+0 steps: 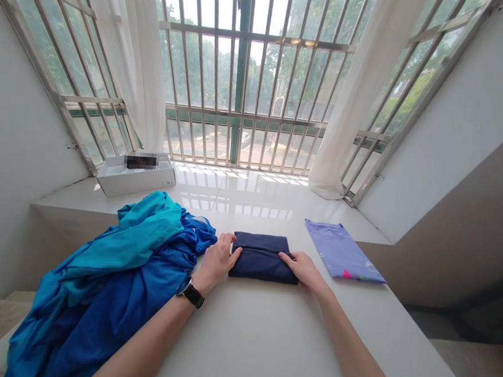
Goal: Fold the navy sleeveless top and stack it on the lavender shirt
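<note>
A dark navy garment, folded into a compact rectangle with a crease running across its top, lies on the white surface in front of me. My left hand grips its left edge, the thumb on top and the other fingers around the side. At the right edge, my right hand pinches the cloth with its thumb on top; its other fingers are mostly hidden. Just left of my left hand is a loose heap of teal cloth and blue cloth.
A flat folded purple garment with bright printed marks lies to the right on the white table. On the sill at back left stands a white box holding a blurred dark item. White curtains hang before a barred window.
</note>
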### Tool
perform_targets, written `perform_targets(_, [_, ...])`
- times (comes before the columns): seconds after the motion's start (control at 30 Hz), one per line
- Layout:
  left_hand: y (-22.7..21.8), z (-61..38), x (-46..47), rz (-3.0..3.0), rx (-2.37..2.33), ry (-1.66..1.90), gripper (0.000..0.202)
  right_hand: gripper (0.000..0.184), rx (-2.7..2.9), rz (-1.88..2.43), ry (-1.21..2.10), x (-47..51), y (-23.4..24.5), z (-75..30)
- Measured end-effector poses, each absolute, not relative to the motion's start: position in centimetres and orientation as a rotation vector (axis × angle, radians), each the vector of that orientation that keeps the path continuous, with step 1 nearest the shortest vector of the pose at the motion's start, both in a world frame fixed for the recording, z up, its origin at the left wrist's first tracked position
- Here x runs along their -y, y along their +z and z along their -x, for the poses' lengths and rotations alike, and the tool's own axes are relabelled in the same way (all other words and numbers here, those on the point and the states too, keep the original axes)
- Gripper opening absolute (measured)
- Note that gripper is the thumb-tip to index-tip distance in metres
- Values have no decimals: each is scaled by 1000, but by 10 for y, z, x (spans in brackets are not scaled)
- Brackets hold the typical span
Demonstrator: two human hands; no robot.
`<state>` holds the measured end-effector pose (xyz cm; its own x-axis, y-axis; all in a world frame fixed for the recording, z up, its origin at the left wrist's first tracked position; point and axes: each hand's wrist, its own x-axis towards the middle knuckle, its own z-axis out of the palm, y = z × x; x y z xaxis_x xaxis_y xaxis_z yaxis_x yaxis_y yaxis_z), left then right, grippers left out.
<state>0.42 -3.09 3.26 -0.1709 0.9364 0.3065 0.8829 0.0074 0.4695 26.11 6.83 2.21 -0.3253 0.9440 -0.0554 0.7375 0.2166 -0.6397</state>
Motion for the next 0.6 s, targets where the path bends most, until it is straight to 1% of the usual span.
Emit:
perform_targets(0.07, [38,-11,34,-2187,-2104,915,21,49,2157,1574,800,-68,22,-260])
perform_targets(0.1, [40,-15,36,-2315,-2013,928,24,49,2163,1576,786,-67,22,-260])
perform_targets(0.2, [39,-30,40,-2565,-1740,814,45,49,2185,1571,756,-66,22,-258])
perform_targets(0.27, [32,-36,41,-2606,-1710,660,61,50,2197,1612,681,-65,22,-258])
perform_targets(0.3, [27,-38,40,-2609,-1727,598,66,50,2195,1654,606,-64,23,-258])
perform_targets(0.37, [18,-39,38,-2607,-1775,536,66,48,2156,1735,402,-62,27,-258])
perform_targets(0.43, [11,-40,35,-2606,-1826,531,62,41,2077,1740,223,-59,33,-258])
perform_targets(0.53, [8,-42,34,-2594,-1906,555,56,30,1985,1579,82,-50,42,-256])
perform_targets(0.6, [10,-46,36,-2576,-1958,555,54,29,2004,1439,46,-43,43,-251])
